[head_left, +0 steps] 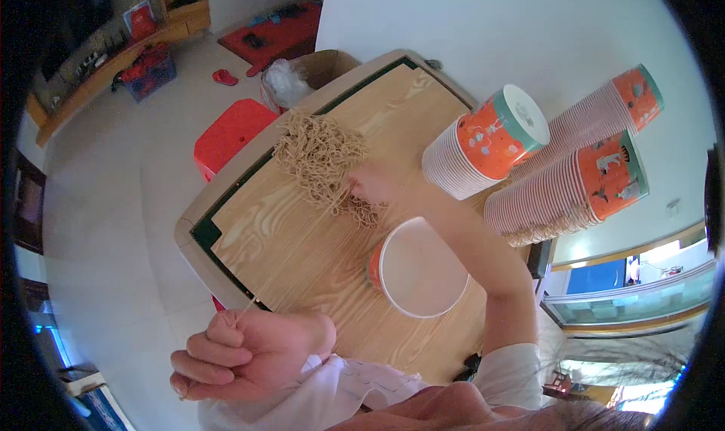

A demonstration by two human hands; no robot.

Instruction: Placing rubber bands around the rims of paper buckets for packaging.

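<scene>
A tangled heap of thin beige cord (321,155) lies on the wood-topped table (287,257). My right hand (370,186) reaches across to its near right edge, slightly blurred, with fingers drawn together on some strands. Closer to me, below my right forearm, a white-lined paper tub (423,269) with an orange outside stands with its mouth toward me. My left hand (234,355) is raised at the lower left beyond the table's edge, palm up and fingers curled closed. A thin pale strand (251,303) sticks out between its thumb and forefinger; the rest is hidden.
Several nested stacks of orange and green paper tubs (483,144) lie along the table's right side by the white wall. Past the left edge stand a red stool (234,133) and a cardboard box (328,65) with clear plastic. A red slipper (225,77) is on the floor.
</scene>
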